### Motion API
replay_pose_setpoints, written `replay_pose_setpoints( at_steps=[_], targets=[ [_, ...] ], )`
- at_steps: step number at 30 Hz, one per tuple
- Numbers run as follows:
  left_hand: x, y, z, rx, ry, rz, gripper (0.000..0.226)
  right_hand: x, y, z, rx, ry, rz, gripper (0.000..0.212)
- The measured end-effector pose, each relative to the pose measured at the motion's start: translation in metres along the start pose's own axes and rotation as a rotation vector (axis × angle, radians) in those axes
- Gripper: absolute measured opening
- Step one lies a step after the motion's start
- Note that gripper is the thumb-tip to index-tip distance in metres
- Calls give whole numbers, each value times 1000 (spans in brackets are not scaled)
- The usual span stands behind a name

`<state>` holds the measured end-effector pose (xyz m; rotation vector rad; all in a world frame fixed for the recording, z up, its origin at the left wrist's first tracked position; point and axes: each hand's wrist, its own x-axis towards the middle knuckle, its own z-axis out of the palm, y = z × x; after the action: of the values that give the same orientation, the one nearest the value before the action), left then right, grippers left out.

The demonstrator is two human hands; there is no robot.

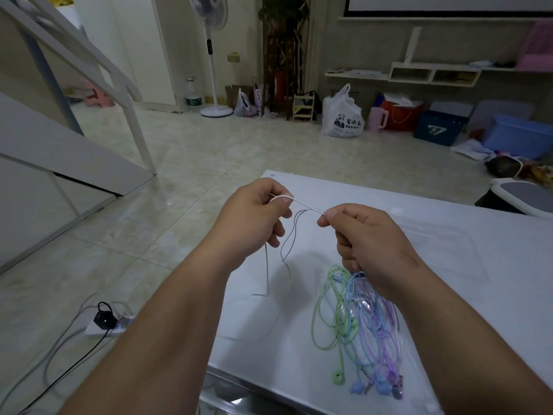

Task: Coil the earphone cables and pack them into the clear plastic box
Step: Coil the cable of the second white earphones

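A thin white earphone cable [288, 238] is stretched above the white table [493, 339]. My left hand [254, 214] pinches one end of it between thumb and forefinger. My right hand [365, 238] pinches it a short way to the right. Loops of the cable hang between the hands and trail down onto the table. A tangled bundle of green, blue and purple earphone cables [359, 319] lies on the table under my right wrist, earbuds and plugs toward the near edge. The clear plastic box [457, 244] sits flat on the table behind my right hand, faint and see-through.
The table's left edge runs just left of the hanging cable; beyond it is tiled floor with a power strip [104, 323] and cords. A bin with a grey lid [520, 196] stands past the table's far right corner. Bags, boxes and a fan [212, 55] line the far wall.
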<state>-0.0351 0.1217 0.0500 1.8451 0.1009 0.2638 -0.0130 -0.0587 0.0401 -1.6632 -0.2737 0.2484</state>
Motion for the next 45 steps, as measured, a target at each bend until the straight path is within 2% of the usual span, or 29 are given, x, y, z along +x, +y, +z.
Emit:
replay_pose_setpoints(
  at_steps=[4,9,10,13,19,23,28,31,33,35,38,39,40,42,43,45],
  targets=[
    [0,1,-2,-2,-19,2,16,0,0,1,-13,0,-6,23],
    [-6,9,-7,-19,-186,45,2,1,0,0,-22,6,-9,23],
    [-6,9,-7,-12,-171,47,9,1,0,0,-24,6,-8,23],
    [-2,5,-5,-20,-22,35,24,0,-1,-1,-6,-6,-2,23],
    [7,0,-5,-177,303,-3,31,1,0,-5,-10,-40,26,25],
    [11,-3,-13,-251,545,-50,27,4,3,-11,-66,-61,47,25],
    [13,-5,-16,-220,696,-55,24,7,8,-16,-225,-34,41,27],
    [17,-12,-19,-111,661,-78,28,7,14,-18,-312,-15,41,28],
    [18,-17,-23,48,577,-121,33,7,14,-18,-345,7,23,29],
    [16,-19,-26,323,416,-198,30,7,12,-17,-344,34,-6,27],
    [9,-23,-20,911,141,-292,20,7,10,-14,-315,75,-52,26],
    [7,-25,-16,973,77,-285,26,7,10,-12,-311,88,-61,26],
    [6,-25,-12,926,24,-269,37,6,11,-10,-314,97,-66,26],
    [5,-20,-8,639,-58,-205,53,5,11,-6,-329,98,-78,26],
    [3,-14,-6,505,-99,-144,57,5,11,-5,-332,97,-84,25],
    [-1,-5,0,400,-232,-30,61,5,11,-3,-335,92,-91,25]
  ],
)
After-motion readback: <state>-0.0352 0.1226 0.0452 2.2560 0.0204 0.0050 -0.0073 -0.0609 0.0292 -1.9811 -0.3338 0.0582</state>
